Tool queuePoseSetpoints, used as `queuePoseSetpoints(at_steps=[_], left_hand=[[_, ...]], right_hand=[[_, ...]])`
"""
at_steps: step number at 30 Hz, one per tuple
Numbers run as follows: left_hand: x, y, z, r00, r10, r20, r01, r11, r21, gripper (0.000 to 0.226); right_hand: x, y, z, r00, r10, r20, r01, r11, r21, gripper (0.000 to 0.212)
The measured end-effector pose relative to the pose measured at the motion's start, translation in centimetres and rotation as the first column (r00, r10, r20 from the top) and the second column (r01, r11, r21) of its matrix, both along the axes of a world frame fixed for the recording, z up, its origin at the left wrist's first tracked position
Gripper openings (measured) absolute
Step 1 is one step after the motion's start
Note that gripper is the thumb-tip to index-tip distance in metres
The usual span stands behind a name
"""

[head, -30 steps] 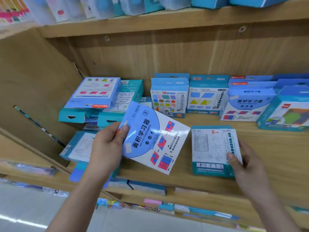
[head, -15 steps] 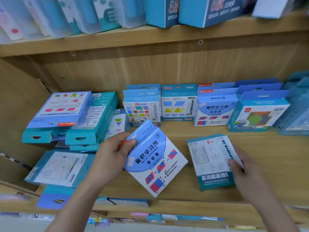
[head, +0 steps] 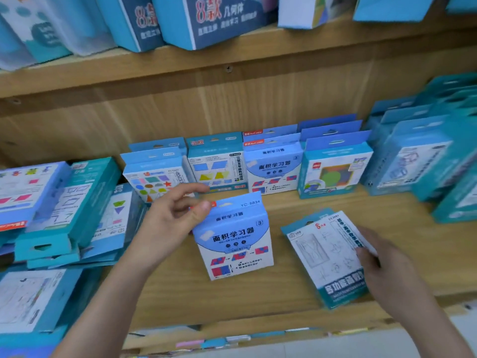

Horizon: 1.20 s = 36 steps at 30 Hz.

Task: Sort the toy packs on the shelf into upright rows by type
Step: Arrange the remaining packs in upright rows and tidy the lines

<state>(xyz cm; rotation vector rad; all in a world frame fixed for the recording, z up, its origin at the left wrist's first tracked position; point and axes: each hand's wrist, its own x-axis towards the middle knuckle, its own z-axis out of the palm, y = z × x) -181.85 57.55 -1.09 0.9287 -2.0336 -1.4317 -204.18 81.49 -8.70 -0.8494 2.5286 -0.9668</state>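
Observation:
My left hand (head: pixel 172 223) pinches the top left corner of a blue-and-white area-learner pack (head: pixel 235 241), which stands upright on the wooden shelf (head: pixel 258 301) in front of the back row. My right hand (head: pixel 382 270) holds the right edge of a teal-and-white function pack (head: pixel 327 257), tilted up off the shelf on its right side. Along the back wall stand upright rows: a shapes pack (head: pixel 154 177), a parallelogram pack (head: pixel 216 166), a matching area-learner pack (head: pixel 273 169) and a tangram-like pack (head: pixel 335 169).
A messy pile of teal and blue packs (head: pixel 64 208) lies flat at the left, with another flat pack (head: pixel 31 298) below it. More upright teal packs (head: pixel 423 161) crowd the right end. Boxes (head: pixel 206 19) stand on the shelf above.
My left hand turned the area-learner pack from slanted to upright and set it on the shelf farther right. My right hand still holds the function pack. The camera moved closer.

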Motion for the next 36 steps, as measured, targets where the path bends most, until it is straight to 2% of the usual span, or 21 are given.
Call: queuePoseSetpoints(at_steps=[1,3,5,9,11,13,16,19,23,25,27,30,33,36], left_hand=[[0.4,0.0,-0.2,0.998,-0.061,0.006,0.061,0.996,0.067,0.049],[0.8,0.4,-0.8,0.991,-0.119,0.064,0.113,0.989,0.097,0.072],[0.5,0.8,-1.5,0.996,-0.024,0.081,0.02,0.998,0.057,0.066],[-1.9,0.7,-1.3,0.975,0.193,-0.11,-0.196,0.98,-0.02,0.042],[-4.0,0.5,-0.7,0.959,0.213,-0.186,-0.226,0.973,-0.053,0.038],[-6.5,0.5,-0.5,0.966,0.175,-0.19,-0.2,0.973,-0.119,0.04],[-9.8,0.7,-1.8,0.987,0.129,-0.093,-0.149,0.954,-0.261,0.044],[-11.6,0.7,-3.7,0.972,0.233,-0.032,-0.225,0.878,-0.422,0.049],[-12.6,0.6,-4.7,0.951,0.302,-0.07,-0.301,0.843,-0.446,0.067],[-12.9,0.7,-4.6,0.957,0.284,-0.055,-0.278,0.85,-0.447,0.077],[-13.0,0.8,-4.5,0.965,0.258,0.035,-0.199,0.817,-0.542,0.077],[-13.0,0.8,-4.3,0.949,0.276,0.155,-0.102,0.731,-0.675,0.071],[-13.1,1.0,-3.9,0.937,0.293,0.192,-0.081,0.715,-0.695,0.071],[-13.0,1.2,-3.6,0.921,0.303,0.246,-0.054,0.723,-0.689,0.074]], right_hand=[[-0.1,0.2,0.1,1.0,0.004,-0.005,-0.004,1.0,-0.004,0.043],[-0.1,0.4,0.3,0.999,0.011,-0.037,-0.011,1.0,-0.013,0.037],[0.2,0.3,0.7,0.998,0.029,-0.059,-0.027,0.999,0.025,0.049],[0.5,-0.1,0.8,0.987,0.129,-0.099,-0.112,0.981,0.159,0.082],[0.5,-0.2,0.7,0.984,0.153,-0.095,-0.132,0.971,0.198,0.087],[0.4,-0.1,0.6,0.981,0.164,-0.105,-0.139,0.968,0.21,0.088],[0.1,0.2,0.6,0.979,0.174,-0.106,-0.148,0.964,0.222,0.09],[-0.5,0.6,0.5,0.976,0.193,-0.102,-0.17,0.965,0.199,0.089],[-1.8,0.9,0.5,0.98,0.189,-0.065,-0.179,0.974,0.136,0.085],[-2.8,0.5,0.8,0.984,0.173,-0.031,-0.169,0.979,0.117,0.087],[-3.8,-0.3,1.4,0.987,0.157,-0.019,-0.157,0.987,0.041,0.086],[-4.9,-2.1,2.6,0.979,0.175,-0.105,-0.184,0.98,-0.079,0.081],[-5.4,-3.9,3.3,0.953,0.195,-0.231,-0.219,0.972,-0.082,0.075],[-5.5,-4.9,3.6,0.94,0.195,-0.281,-0.233,0.966,-0.11,0.071]])
